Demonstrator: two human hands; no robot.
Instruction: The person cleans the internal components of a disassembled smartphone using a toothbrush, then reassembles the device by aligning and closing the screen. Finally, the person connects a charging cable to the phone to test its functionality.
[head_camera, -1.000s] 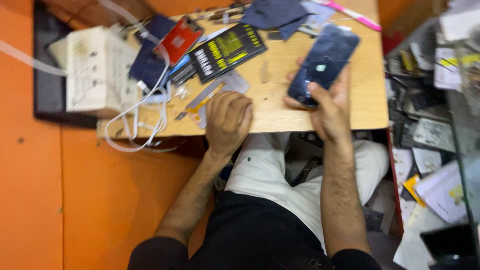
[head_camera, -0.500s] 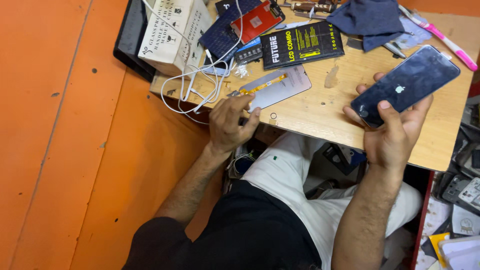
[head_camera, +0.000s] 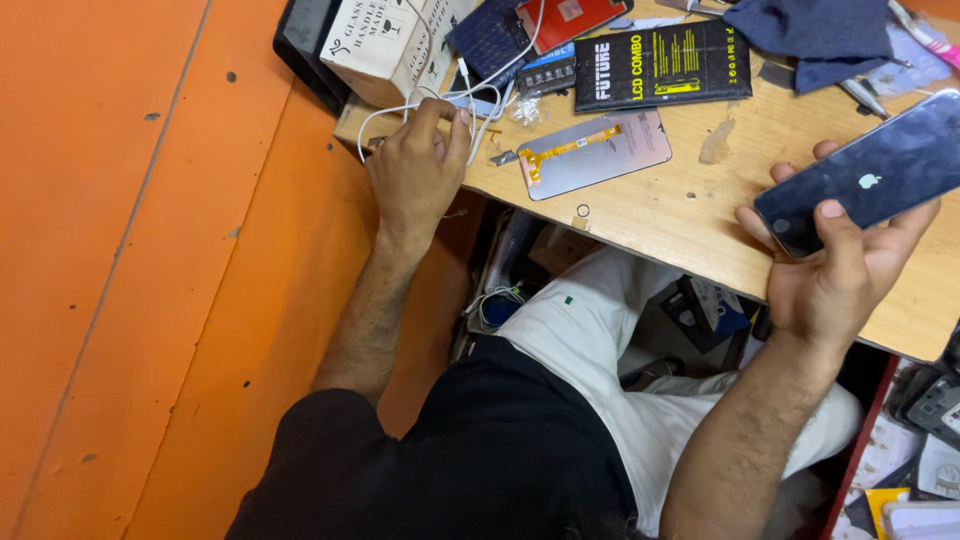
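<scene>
1. The orange wall or floor surface (head_camera: 130, 270) fills the whole left side of the view, marked with a few small dark spots.
2. The wooden table (head_camera: 690, 215) runs across the upper right, its light top scuffed and stained, with the person's white trousers and black shirt below its edge.
3. A white cardboard box (head_camera: 385, 40) stands at the table's far left corner, resting against a flat black slab.
4. A black rectangular package with yellow print (head_camera: 660, 65) lies flat near the top middle, with a dark blue cloth (head_camera: 810, 30) bunched just beside it to the right.
5. The dark smartphone (head_camera: 875, 185) is held above the table's right end, tilted, its glossy back facing the camera.
6. The right hand (head_camera: 835, 270) is clamped on that smartphone from below: the thumb presses over its lower edge and the fingertips show at its near end.
7. The left hand (head_camera: 415, 175) sits at the table's left edge, well apart from the right, its fingers curled around a white cable (head_camera: 425, 100); how tight the hold is cannot be told.
8. A grey display panel with an orange flex strip (head_camera: 595, 155) lies flat on the table between the two hands, nearer the left one.
9. The white cable loops over the table corner beside the box and runs up toward a blue-and-red item at the top edge.
10. A small ring (head_camera: 582, 211) rests on the tabletop just below the display panel.
</scene>
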